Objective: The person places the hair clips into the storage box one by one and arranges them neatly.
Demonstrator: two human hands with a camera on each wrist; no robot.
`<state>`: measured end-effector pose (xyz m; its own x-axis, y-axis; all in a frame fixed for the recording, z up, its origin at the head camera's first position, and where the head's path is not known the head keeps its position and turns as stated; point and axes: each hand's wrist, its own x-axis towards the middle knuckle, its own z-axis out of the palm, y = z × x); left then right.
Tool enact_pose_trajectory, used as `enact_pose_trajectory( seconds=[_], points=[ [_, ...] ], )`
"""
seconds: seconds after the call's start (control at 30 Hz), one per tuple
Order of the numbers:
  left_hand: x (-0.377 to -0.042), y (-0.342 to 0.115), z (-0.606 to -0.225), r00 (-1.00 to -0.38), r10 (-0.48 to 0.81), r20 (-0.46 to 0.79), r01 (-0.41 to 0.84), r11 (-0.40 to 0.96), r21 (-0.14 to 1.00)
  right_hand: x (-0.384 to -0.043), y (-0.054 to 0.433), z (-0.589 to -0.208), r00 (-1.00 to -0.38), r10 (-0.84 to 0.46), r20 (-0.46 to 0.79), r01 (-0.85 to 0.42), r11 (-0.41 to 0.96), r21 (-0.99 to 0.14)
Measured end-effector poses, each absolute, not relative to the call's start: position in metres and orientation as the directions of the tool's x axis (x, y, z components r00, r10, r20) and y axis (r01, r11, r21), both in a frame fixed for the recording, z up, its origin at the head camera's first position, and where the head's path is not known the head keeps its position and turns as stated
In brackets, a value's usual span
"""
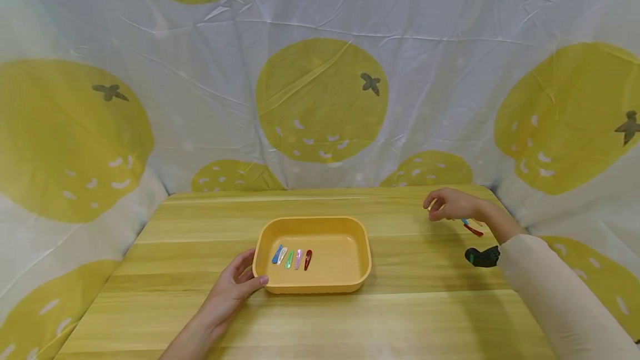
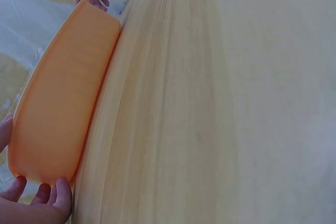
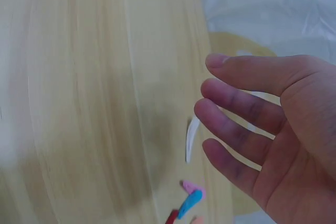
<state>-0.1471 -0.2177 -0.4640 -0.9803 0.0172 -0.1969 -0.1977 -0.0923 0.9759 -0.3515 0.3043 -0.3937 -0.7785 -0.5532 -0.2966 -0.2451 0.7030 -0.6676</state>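
Note:
A yellow-orange plastic tray (image 1: 345,276) sits on the wooden table. My left hand (image 1: 232,288) holds its left end, thumb over the rim and fingers against the outside wall. Inside lies a row of snap hair clips: a blue one (image 1: 277,254), a white one (image 1: 282,255), a green one (image 1: 289,259), a pink one (image 1: 298,259) and a red one (image 1: 308,260). My right hand (image 3: 273,114) hovers at the table's far right with fingers loosely bent and nothing in them. Under it are more clips, among them a white (image 3: 192,137), a blue (image 3: 190,203) and a red clip (image 1: 473,230).
A black object with a green stripe (image 1: 482,257) shows at the right, partly hidden by the right sleeve (image 1: 555,293). A white cloth with yellow fruit prints (image 1: 320,99) hangs behind the table (image 1: 400,315) and along both sides.

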Motion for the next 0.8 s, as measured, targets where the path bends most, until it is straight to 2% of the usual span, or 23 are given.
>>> enact_pose_trajectory(
  seconds=[0.47, 0.8],
  points=[
    [-0.146, -0.217, -0.463, -0.979, 0.009, -0.201, -0.202, -0.08, 0.976, -0.351, 0.367, -0.41, -0.836, -0.46, -0.298, -0.139, 0.703, -0.697],
    [-0.148, -0.217, -0.463, -0.98, 0.01, -0.199, -0.199, -0.092, 0.976, -0.338, 0.399, -0.427, -0.884, -0.373, -0.282, -0.139, 0.785, -0.604]
  ],
)
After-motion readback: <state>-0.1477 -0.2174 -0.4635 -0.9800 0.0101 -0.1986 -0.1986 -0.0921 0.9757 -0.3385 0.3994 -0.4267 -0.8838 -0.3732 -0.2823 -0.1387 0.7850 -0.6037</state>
